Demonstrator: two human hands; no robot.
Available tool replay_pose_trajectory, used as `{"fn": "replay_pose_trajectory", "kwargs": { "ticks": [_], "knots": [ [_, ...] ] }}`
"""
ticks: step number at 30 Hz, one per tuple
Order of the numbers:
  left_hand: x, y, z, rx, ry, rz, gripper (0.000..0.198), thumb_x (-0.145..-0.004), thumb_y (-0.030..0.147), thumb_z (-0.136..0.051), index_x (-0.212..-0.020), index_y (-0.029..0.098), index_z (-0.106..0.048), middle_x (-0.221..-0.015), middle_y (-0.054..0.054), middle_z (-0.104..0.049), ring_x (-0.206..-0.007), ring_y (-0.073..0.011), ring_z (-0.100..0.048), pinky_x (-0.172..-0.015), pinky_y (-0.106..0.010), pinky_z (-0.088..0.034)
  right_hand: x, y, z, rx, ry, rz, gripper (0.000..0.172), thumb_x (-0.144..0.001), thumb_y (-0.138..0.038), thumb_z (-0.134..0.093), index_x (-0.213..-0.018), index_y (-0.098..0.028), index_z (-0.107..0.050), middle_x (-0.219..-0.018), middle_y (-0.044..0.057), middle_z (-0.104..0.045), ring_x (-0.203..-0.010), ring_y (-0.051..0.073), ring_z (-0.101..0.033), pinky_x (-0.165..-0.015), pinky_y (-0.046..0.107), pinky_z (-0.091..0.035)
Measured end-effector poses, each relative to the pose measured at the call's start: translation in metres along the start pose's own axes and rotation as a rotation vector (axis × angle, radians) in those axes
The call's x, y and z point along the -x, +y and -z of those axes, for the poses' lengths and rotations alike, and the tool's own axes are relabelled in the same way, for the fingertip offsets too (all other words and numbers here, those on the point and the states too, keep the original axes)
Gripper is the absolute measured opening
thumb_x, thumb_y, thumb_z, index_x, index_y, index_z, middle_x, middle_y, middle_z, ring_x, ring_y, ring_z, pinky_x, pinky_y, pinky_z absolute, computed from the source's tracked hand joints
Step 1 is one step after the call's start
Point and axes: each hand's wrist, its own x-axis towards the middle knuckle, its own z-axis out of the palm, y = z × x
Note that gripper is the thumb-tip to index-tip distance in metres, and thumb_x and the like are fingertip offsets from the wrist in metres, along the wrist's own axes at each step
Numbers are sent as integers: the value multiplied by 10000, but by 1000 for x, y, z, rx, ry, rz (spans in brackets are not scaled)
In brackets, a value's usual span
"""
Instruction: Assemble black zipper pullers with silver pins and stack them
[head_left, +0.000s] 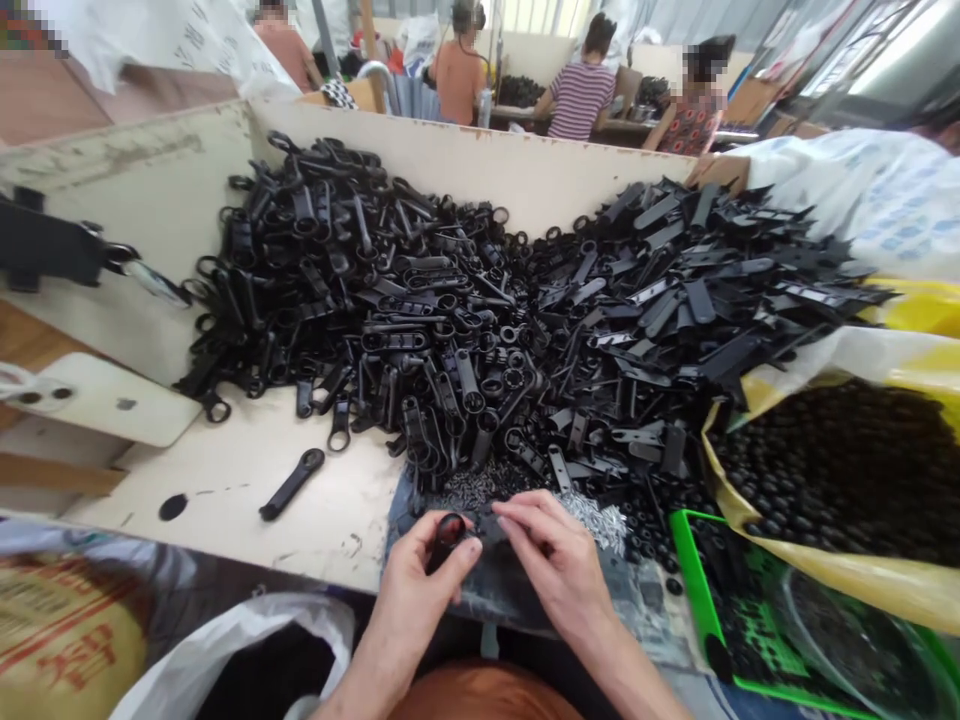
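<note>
Left fingers [459, 565] around black ringed part [441, 549], right fingers [529, 512] nearby

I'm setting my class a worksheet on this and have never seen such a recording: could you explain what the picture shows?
There is no machine here: one picture, taken from a camera worn on a person's head, looks forward and down at their two bare hands. The left hand holds a black ringed part. The right hand is close beside it, fingers bent together; I can't tell what, if anything, they pinch. Ahead, on the pale table, lies a large heap of black parts, with small silvery pieces beside the right hand. At the right are a green tray and a yellow-edged bag of small dark pieces.
</note>
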Motion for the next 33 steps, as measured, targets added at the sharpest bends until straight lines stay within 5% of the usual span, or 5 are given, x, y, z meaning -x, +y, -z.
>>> {"fn": "replay_pose_trajectory", "kwargs": {
  "ticks": [5,13,24,27,33],
  "knots": [
    [16,-6,14,39,59,38,455,-698,516,-870,-942,161,-723,-787,1,-651,-399,-16,-409,-370,-158,-260,-25,-7,-22,412,-198,145,261,-1053,-285,-511,-1188,-227,-727,-1001,68,-715,-732,172,-710,-640,262,-518],
    [26,-5,35,102,136,138,599,-680,600,-865,-1035,134,-742,-538,38,-567,-410,-62,-421,-404,-157,-272,-33,-8,-47,526,-176,145,255,-1072,-285,-478,-1076,-217,-723,-976,67,-728,-746,172,-732,-626,243,-481],
    [23,12,15,236,-77,267,568,-674,561,-891,-1030,148,-730,-700,28,-601,-511,-54,-480,-463,-157,-313,48,31,98,849,302,-25,506,-1028,-626,-419,-1004,-231,-734,-827,40,-710,-548,167,-648,-464,279,-406],
    [23,16,3,284,-199,311,541,-746,559,-845,-1082,154,-719,-795,-20,-669,-530,-60,-510,-477,-171,-335,50,19,94,623,292,-75,419,-993,-590,-531,-1087,-237,-737,-780,27,-679,-478,146,-542,-450,275,-395],
    [25,9,-16,227,-294,248,532,-799,547,-811,-1127,140,-709,-729,-2,-639,-568,-80,-507,-510,-186,-366,40,-27,26,-21,-88,-144,178,-977,-352,-651,-1097,-287,-766,-853,21,-696,-598,148,-564,-558,256,-472]
  ]
}}
